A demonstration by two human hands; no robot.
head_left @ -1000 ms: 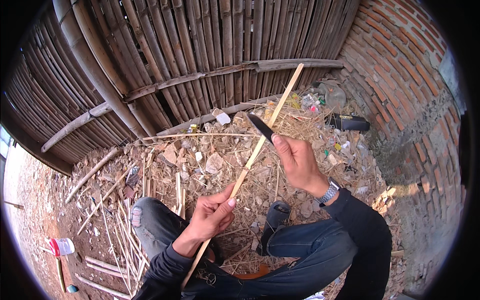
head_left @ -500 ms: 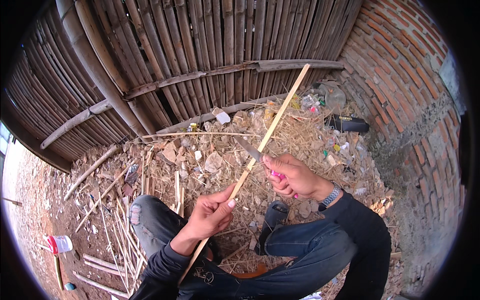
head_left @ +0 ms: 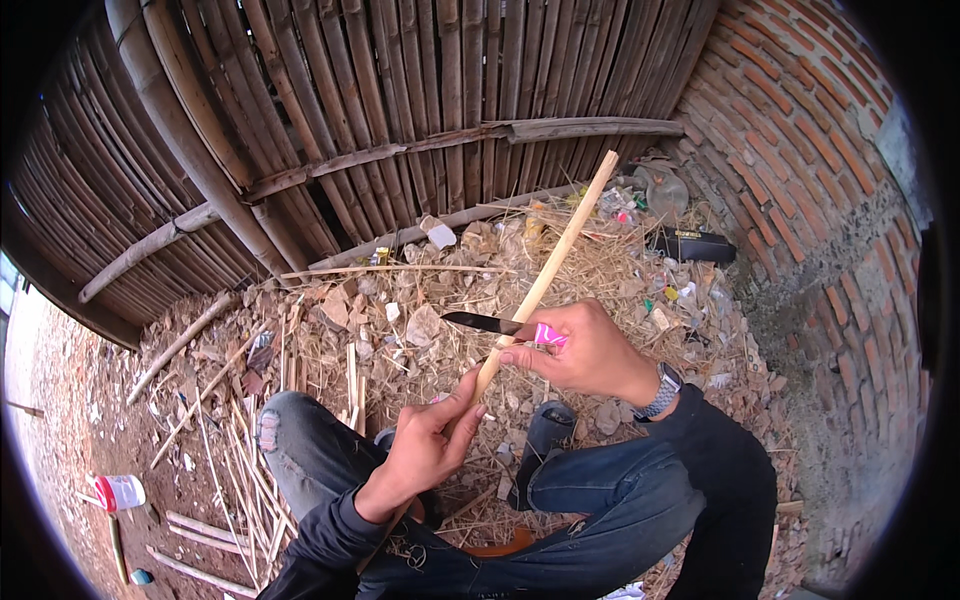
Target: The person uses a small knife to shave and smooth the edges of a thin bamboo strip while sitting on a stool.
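Observation:
A long pale strip of split bamboo slants up and away from my lap. My left hand pinches it low down, thumb and fingers closed on its edges. My right hand is wrapped around the pink handle of a knife. The dark blade points left and crosses the strip just above my right thumb, which lies against the strip. Whether the edge cuts into the wood I cannot tell. The strip's lower end is hidden behind my left hand and forearm.
Thin bamboo strips lie to the left of my bent knee. Rubble and shavings cover the ground ahead. A bamboo wall stands in front, a brick wall at the right. A black case and a red-and-white tub lie farther out.
The knife has turned from slanting downward along the strip to nearly level across it. My right hand has shifted slightly nearer my left, and the strip's far end is a little lower.

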